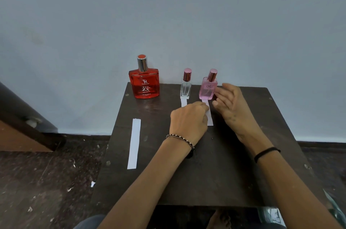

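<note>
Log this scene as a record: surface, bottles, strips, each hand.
surface: dark table
bottles: red bottle, clear bottle, pink bottle; upright, capped, along the far edge
strips: first strip alone at left; second strip before the clear bottle; third strip before the pink bottle
left hand: fingers curled, pinching the third strip
right hand: open, beside the pink bottle
</note>
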Demonstrator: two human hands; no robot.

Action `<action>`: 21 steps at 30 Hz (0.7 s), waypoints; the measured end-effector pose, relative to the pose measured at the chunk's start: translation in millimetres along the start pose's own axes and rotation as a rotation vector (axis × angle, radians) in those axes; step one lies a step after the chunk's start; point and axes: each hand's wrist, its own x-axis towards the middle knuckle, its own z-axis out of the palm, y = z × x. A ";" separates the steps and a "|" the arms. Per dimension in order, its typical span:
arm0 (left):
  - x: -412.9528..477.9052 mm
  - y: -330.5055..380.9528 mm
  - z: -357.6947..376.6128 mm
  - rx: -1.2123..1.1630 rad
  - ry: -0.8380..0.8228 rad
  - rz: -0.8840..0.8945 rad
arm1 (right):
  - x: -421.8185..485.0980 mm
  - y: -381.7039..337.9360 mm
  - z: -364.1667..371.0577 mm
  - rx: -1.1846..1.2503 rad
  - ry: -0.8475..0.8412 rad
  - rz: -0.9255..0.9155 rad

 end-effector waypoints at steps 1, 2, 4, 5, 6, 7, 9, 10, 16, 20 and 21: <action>-0.9 0.1 -2.3 -0.007 -0.002 -0.001 | -5.5 1.0 -0.2 0.004 0.022 0.012; -2.5 -0.2 -5.8 -0.018 -0.003 -0.005 | -12.2 2.0 -0.3 0.005 0.040 0.028; -6.4 -2.7 -15.7 -0.043 0.007 -0.026 | -26.0 3.6 0.3 0.002 0.068 0.047; -9.4 -5.2 -21.8 -0.060 0.020 -0.045 | -33.7 3.6 1.4 -0.005 0.080 0.057; -12.2 -8.3 -27.7 -0.081 0.036 -0.067 | -41.3 2.5 3.2 -0.018 0.093 0.069; -15.7 -12.5 -33.3 -0.100 0.053 -0.092 | -49.2 0.9 5.5 -0.034 0.109 0.081; -24.3 -22.3 -43.0 -0.120 0.093 -0.131 | -64.9 -2.6 11.9 -0.060 0.147 0.086; -30.9 -28.4 -47.0 -0.129 0.114 -0.148 | -73.3 -4.4 16.2 -0.072 0.165 0.087; -77.4 -60.7 -63.0 -0.122 0.186 -0.265 | -108.5 -8.8 49.8 -0.062 0.249 0.048; -93.6 -79.9 -71.9 -0.091 0.189 -0.372 | -104.3 -15.2 67.9 -0.138 0.380 0.003; -96.5 -85.2 -73.5 -0.087 0.178 -0.385 | -100.9 -16.3 70.6 -0.188 0.416 -0.004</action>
